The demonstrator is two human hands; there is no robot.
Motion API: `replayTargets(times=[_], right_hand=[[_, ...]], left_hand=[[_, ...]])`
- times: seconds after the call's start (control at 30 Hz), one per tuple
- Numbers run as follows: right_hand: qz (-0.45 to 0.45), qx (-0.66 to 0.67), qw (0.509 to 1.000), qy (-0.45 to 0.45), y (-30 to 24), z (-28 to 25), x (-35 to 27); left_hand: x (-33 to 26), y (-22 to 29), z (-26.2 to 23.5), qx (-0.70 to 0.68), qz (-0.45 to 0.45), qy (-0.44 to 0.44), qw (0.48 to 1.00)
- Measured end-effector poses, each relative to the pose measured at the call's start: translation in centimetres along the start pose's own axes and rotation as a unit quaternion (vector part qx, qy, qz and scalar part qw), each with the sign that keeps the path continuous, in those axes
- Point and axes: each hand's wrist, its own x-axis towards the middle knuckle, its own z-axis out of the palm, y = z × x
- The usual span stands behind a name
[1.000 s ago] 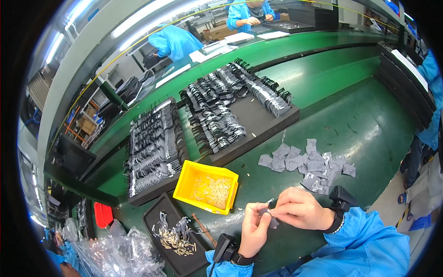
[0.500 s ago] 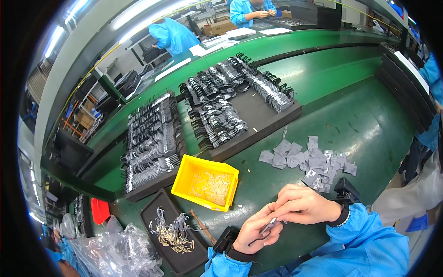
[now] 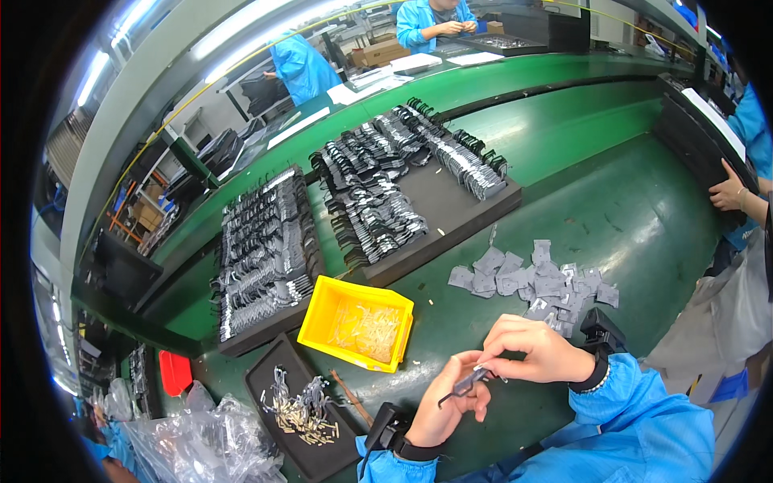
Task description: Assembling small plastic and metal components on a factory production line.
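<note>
My left hand is cupped around a small dark grey part with a bent black wire, which lies across its fingers. From the right, my right hand pinches the near end of that part, where a tiny white bit shows at the fingertips. Its exact kind is too small to tell. Beyond my right hand lies a loose pile of flat grey square pieces. A yellow bin holding many small pale strips stands left of my hands.
Two black foam trays carry rows of wired grey parts. A black tray at lower left holds small metal-tipped wire pieces, beside clear plastic bags and a red bin. Dark stacked trays stand at right, with a co-worker's hand there.
My left hand has opened somewhat and turned, so the part shows more. The right hand stays pinched at its end. A co-worker's hand has appeared at the stacked trays on the right.
</note>
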Motion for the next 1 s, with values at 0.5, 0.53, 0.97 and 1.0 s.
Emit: replayTargets(times=[0.5, 0.53, 0.97, 1.0], right_hand=[[0.061, 0.018, 0.998, 0.027, -0.3, 0.1, -0.1], [0.083, 0.052, 0.995, 0.024, -0.3, 0.2, -0.2], [0.062, 0.042, 0.997, 0.022, -0.8, 0.7, -0.4], [0.059, 0.047, 0.997, 0.021, -0.6, 0.8, -0.4]], left_hand=[[0.1, -0.9, 0.6, 0.436, 0.319, 0.208, 0.816], [0.1, -0.9, 0.7, 0.436, 0.319, 0.208, 0.816], [0.1, -1.4, 0.4, 0.43, 0.361, 0.183, 0.807], [0.0, -1.4, 0.3, 0.458, 0.365, 0.198, 0.786]])
